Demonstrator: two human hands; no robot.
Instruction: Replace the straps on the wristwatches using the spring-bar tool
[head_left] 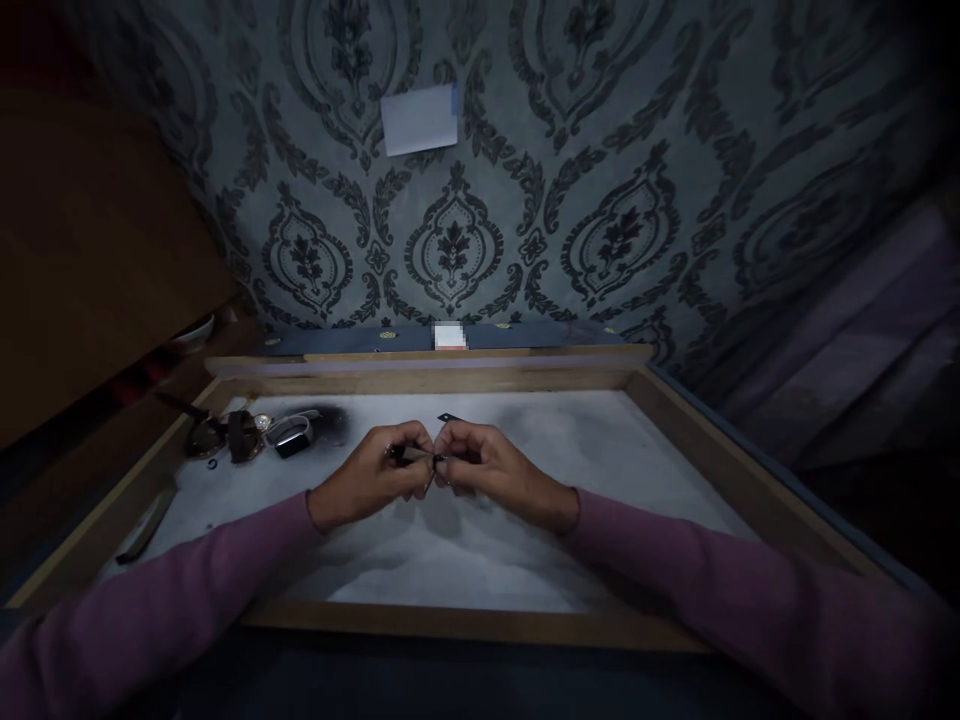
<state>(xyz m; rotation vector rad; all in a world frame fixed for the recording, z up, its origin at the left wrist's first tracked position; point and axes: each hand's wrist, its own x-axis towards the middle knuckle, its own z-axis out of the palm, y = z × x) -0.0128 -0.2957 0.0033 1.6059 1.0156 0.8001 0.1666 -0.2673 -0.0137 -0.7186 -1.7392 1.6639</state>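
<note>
Small dark item (412, 454), one, partly hidden: was pinched in the drawn-together fingertips of the left hand (375, 470) and right hand (495, 468), above one wood-rimmed tray (480, 625). Square-faced watch (293, 438), one, lay near the tray's left side; adjoining watches (241, 438) overlapped, count unclear.

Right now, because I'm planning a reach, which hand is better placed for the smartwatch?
Probably the left hand: it is nearer the smartwatch, while the right hand is farther across. Both look occupied, though.

Watches (291, 437) lie in the tray (480, 625), left of the left hand (373, 470), wall (454, 245) behind.
</note>
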